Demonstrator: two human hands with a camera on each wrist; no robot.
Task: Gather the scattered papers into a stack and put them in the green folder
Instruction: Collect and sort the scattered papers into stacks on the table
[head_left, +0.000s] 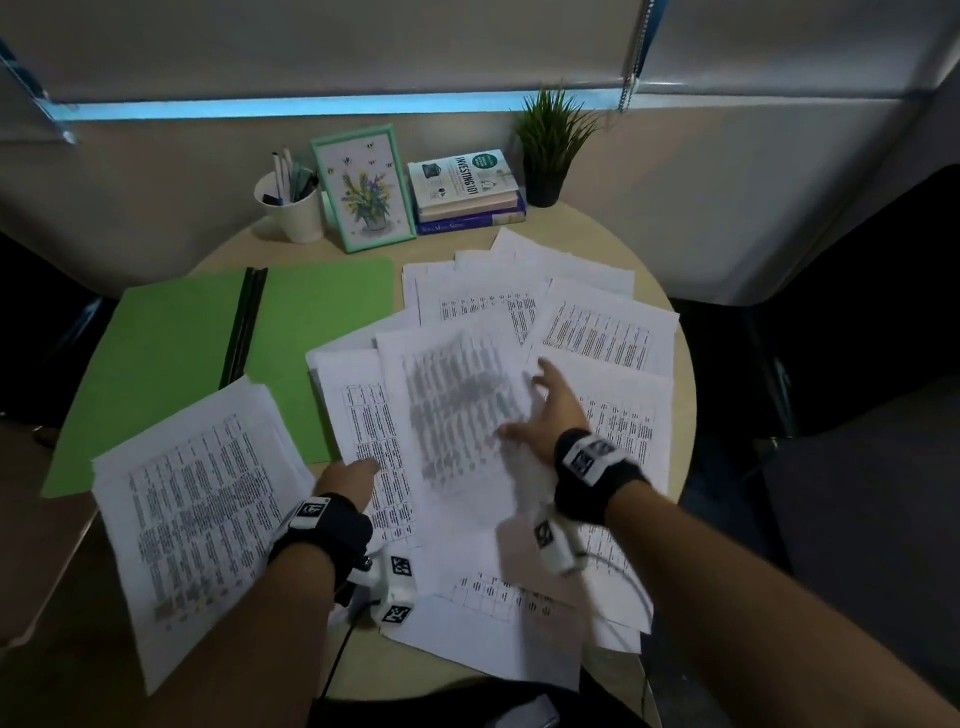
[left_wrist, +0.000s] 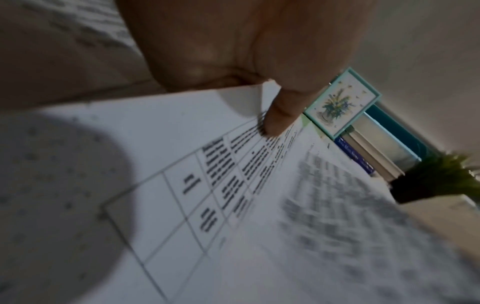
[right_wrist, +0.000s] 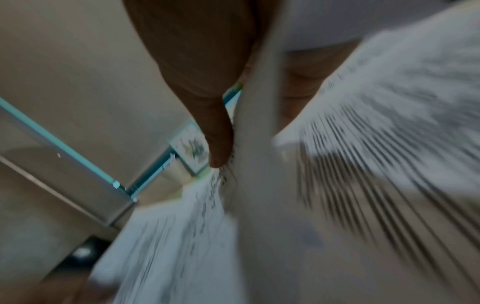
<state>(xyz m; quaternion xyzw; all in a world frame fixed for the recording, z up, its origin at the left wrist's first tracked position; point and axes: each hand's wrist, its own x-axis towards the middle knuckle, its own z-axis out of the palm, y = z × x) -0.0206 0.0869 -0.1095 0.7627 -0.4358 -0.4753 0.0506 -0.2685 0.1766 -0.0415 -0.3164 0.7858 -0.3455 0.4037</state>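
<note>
White printed paper sheets (head_left: 597, 332) are lying scattered across the round beige table (head_left: 680, 415), just right of the open green folder (head_left: 156, 364), which is lying flat with one sheet overlapping its near corner. Both hands are gripping one blurred sheet (head_left: 457, 415): the left hand (head_left: 348, 480) is pinching its near left edge, and the right hand (head_left: 545, 410) is holding its right edge with fingers spread.

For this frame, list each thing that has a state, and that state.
green folder: open flat, no papers inside.
papers: scattered, overlapping.
blurred sheet: lifted, pinched by right hand.
left hand: pinching a sheet's edge.
picture frame: upright.
</note>
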